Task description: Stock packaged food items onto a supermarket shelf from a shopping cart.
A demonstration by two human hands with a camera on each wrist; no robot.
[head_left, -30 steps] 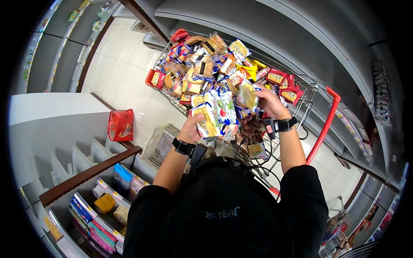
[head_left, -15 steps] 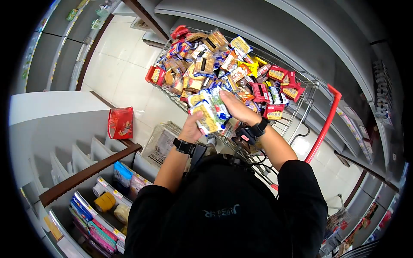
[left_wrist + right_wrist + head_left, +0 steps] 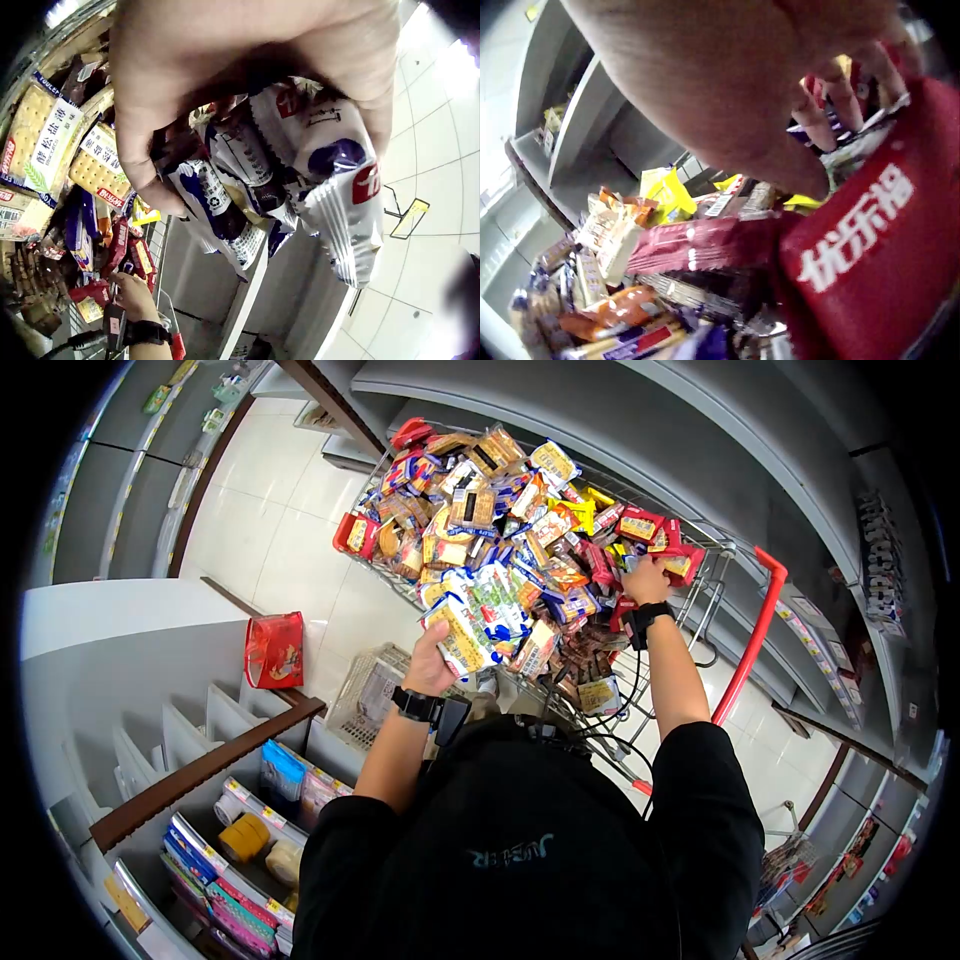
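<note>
My left hand grips several white-and-blue cracker packets above the near side of the shopping cart's load. In the left wrist view, its fingers curl round the crinkled ends of these packets. Over at the cart's handle side, my right hand reaches down among red packets. The right wrist view shows its fingers and thumb pinching a greenish, silvery packet, partly hidden behind a large red packet. Mixed wrapped crackers and biscuits heap up the cart.
The cart's red handle slants up at the right. Grey shelving runs along the far side. A pale plastic basket and a red bag stand at the left, near shelf bins holding tape rolls.
My right hand added a packet to the left hand's bunch, pressed against it, then moved away right to the red packets. The left hand kept its hold with little movement.
</note>
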